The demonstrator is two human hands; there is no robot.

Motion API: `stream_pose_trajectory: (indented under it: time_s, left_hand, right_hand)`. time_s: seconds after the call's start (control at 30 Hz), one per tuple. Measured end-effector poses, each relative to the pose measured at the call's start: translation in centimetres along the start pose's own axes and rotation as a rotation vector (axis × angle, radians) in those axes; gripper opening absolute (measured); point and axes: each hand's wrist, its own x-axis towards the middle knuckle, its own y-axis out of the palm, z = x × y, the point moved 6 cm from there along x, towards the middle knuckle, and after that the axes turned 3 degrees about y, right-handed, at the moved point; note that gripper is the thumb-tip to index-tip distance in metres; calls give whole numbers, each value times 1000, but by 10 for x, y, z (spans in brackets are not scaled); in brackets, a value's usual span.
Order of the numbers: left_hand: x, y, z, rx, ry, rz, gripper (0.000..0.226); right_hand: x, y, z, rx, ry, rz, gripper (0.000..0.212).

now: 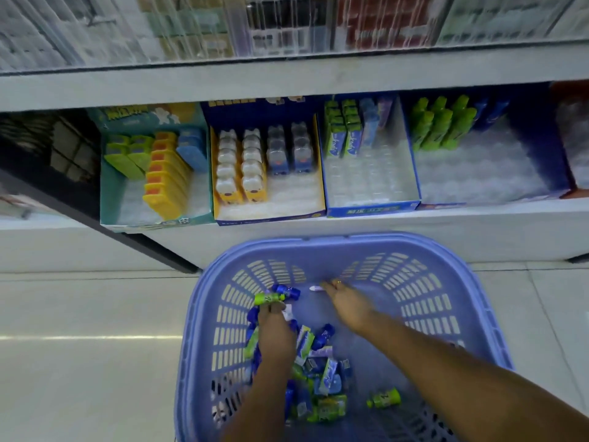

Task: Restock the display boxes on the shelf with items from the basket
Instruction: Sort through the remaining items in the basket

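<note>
Pick step: left hand (275, 330) grips green and blue tubes (274, 296) in basket (478, 314) on floor (79, 314), right hand (347, 306) flat, empty, near basket's far wall — next, probably lift to part-filled boxes (369, 186) on shelf (462, 218).

A shop, on a small-goods aisle. The white shelf (478, 224) carries a row of open cardboard display boxes (373, 211), each with lines of identical packaged items: yellow and green cases (165, 183), bear-topped packs (240, 167), green bottles (439, 126). The upper shelf (287, 78) has more packaged stock behind clear dividers (236, 23), blurred. A purple plastic basket (318, 247) of small tubes (384, 398) sits on the pale tiled floor (79, 314).
</note>
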Motion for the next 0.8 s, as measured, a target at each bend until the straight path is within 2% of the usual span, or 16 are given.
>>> stream_pose_trajectory:
  time_s: [0.17,0.23,0.4,0.47,0.57,0.7,0.8]
  left_hand:
    - [2,0,5,135,8,-136,38]
    - [3,1,9,118,-4,-160,39]
    - [8,1,19,107,-11,-171,43]
    - [12,-1,19,140,-11,-170,38]
    - [18,-5,18,195,-5,-147,30]
    - [20,-3,15,245,20,-49,32]
    - [16,-8,2,182,50,-25,30]
  right_hand:
    - [14,17,-9,-48,21,3,46]
    - [18,18,-11,-71,32,-30,43]
    - [22,20,-17,43,124,-16,34]
    - [17,16,-23,179,193,-24,33]
    - [6,1,-31,452,259,11,16]
    - [-17,-36,-30,692,206,73,16]
    - [-41,-64,-25,1081,156,128,21]
